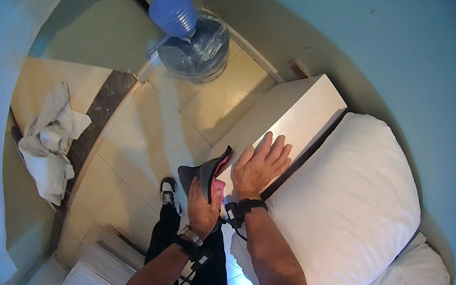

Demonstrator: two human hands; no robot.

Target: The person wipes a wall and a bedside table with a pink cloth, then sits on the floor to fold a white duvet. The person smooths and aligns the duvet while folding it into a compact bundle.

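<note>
My left hand grips a dark, bent, flat item with a pink inner side; its exact kind is unclear. Pink material, perhaps a cloth, shows beside my thumb. My right hand lies palm down over the glossy white top of a long, narrow piece of furniture, fingers a little apart and nothing in them. Whether the palm presses on the surface cannot be made out. A large white pillow is just right of that hand, across a dark gap.
A bin with a clear liner stands at the wall corner, a blue ribbed plastic container above it. Crumpled white cloths lie at left beyond a dark threshold. Another white bundle is at right. A ridged white object sits near my legs.
</note>
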